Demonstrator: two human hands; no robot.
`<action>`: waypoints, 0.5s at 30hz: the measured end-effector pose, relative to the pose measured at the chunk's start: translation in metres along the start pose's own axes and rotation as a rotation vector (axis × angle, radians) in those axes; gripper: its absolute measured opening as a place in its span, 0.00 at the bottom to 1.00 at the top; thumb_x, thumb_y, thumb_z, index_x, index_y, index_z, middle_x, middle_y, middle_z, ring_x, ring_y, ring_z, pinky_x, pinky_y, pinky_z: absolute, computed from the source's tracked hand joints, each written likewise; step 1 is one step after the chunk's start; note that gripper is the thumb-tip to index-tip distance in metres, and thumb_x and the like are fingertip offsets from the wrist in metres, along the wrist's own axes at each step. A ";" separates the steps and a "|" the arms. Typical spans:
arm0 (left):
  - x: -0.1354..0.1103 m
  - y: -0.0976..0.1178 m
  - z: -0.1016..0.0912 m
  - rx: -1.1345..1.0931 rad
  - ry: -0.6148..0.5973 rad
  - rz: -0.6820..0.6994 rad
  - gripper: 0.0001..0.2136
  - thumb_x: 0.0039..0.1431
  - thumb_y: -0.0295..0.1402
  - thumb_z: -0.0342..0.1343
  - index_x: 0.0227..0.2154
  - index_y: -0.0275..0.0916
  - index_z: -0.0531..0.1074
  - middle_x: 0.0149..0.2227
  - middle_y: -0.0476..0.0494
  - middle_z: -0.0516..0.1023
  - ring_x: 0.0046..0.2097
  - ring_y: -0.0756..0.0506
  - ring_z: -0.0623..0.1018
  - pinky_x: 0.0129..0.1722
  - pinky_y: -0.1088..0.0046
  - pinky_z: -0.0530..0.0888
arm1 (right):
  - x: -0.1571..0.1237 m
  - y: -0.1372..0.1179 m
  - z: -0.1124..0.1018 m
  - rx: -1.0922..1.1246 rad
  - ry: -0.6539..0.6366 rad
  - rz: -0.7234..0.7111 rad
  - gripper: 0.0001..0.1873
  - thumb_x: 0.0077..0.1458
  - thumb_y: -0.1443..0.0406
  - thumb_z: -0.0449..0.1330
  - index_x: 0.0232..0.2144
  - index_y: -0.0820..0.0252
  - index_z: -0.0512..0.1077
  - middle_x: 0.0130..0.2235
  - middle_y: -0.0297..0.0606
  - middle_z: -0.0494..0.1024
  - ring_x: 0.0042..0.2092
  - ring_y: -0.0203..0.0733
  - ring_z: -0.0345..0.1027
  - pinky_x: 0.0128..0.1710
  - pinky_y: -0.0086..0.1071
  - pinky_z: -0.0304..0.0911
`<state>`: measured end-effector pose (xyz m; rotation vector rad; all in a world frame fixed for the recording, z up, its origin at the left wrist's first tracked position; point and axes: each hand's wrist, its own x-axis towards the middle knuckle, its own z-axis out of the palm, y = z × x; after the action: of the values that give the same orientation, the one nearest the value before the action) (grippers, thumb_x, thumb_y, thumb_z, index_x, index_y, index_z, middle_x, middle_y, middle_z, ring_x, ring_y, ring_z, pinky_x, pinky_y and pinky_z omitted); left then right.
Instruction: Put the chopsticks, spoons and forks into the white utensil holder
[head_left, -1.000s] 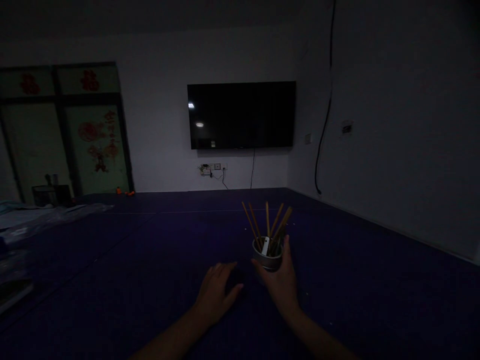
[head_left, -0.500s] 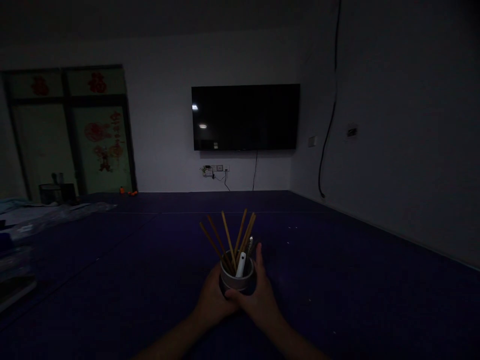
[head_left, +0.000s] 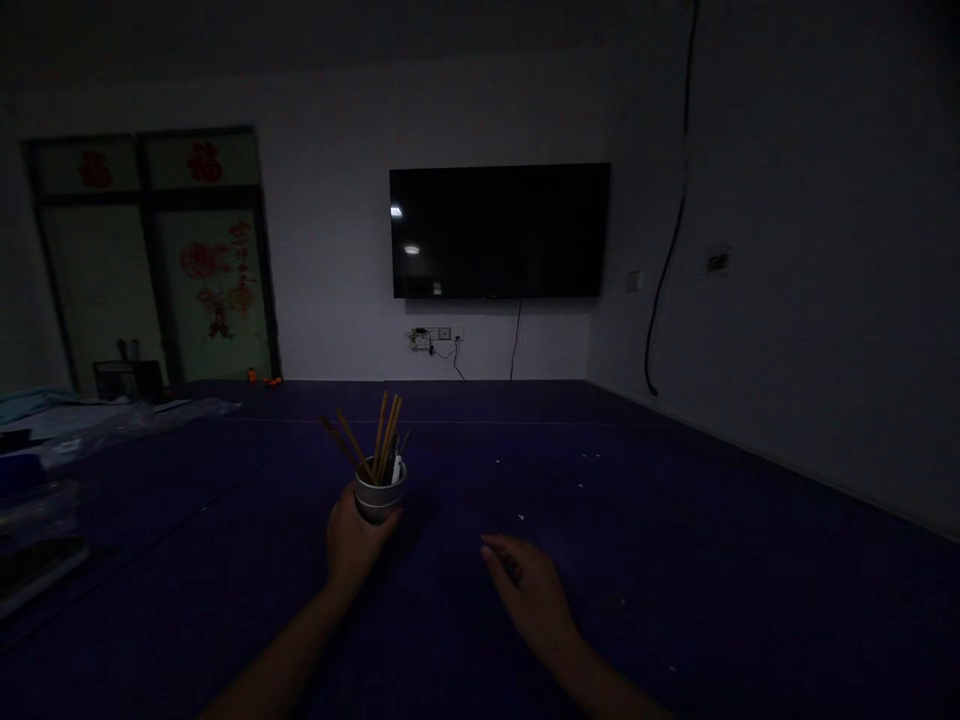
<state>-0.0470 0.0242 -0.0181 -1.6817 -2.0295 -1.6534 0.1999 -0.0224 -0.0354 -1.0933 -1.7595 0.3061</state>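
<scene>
My left hand (head_left: 354, 540) is wrapped round a light grey cup (head_left: 381, 500), gripping its near and left side. Several wooden chopsticks (head_left: 387, 430) stand fanned out in the cup. Beside them a white spoon handle (head_left: 397, 468) and a thin dark utensil lean at the right rim. My right hand (head_left: 529, 590) is apart from the cup, to its right over the dark blue surface (head_left: 450, 620). Its fingers are curled, with a gap between thumb and fingertips, and nothing shows in it.
Small white scraps (head_left: 521, 517) dot the blue surface on the right. Clear plastic wrapping (head_left: 135, 430) and a flat dark object with a pale edge (head_left: 45, 580) lie at the left. A television (head_left: 499, 232) hangs on the far wall, above sockets and cables (head_left: 442, 338).
My right hand has let go of the cup and drawn away to the right. With the left hand still round it, the cup has moved left and farther off.
</scene>
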 end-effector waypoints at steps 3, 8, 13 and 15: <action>0.003 -0.006 -0.001 -0.061 -0.022 -0.097 0.31 0.40 0.44 0.63 0.48 0.37 0.63 0.46 0.37 0.75 0.48 0.37 0.75 0.44 0.63 0.72 | -0.001 -0.004 -0.001 -0.100 -0.076 -0.011 0.21 0.60 0.55 0.48 0.25 0.57 0.74 0.26 0.35 0.76 0.27 0.39 0.69 0.28 0.30 0.58; 0.005 -0.010 -0.001 -0.088 -0.026 -0.127 0.31 0.40 0.42 0.64 0.48 0.37 0.63 0.45 0.36 0.75 0.47 0.37 0.75 0.43 0.62 0.72 | -0.001 -0.009 -0.002 -0.184 -0.147 -0.013 0.23 0.61 0.57 0.47 0.18 0.58 0.69 0.20 0.32 0.71 0.23 0.35 0.63 0.23 0.29 0.47; 0.005 -0.011 -0.001 -0.079 -0.049 -0.130 0.31 0.40 0.41 0.64 0.48 0.36 0.63 0.46 0.35 0.75 0.49 0.37 0.75 0.43 0.63 0.73 | 0.000 -0.006 0.001 -0.185 -0.202 0.032 0.23 0.60 0.56 0.47 0.17 0.58 0.67 0.18 0.30 0.67 0.21 0.34 0.60 0.22 0.28 0.44; 0.005 -0.012 0.000 -0.087 -0.058 -0.142 0.31 0.40 0.41 0.64 0.48 0.36 0.63 0.47 0.34 0.74 0.49 0.37 0.75 0.44 0.63 0.72 | 0.000 -0.006 0.002 -0.195 -0.200 0.043 0.23 0.60 0.57 0.47 0.16 0.59 0.67 0.17 0.30 0.67 0.21 0.34 0.60 0.22 0.28 0.44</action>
<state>-0.0576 0.0298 -0.0234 -1.6658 -2.1811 -1.7810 0.1955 -0.0255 -0.0326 -1.2768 -1.9770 0.2824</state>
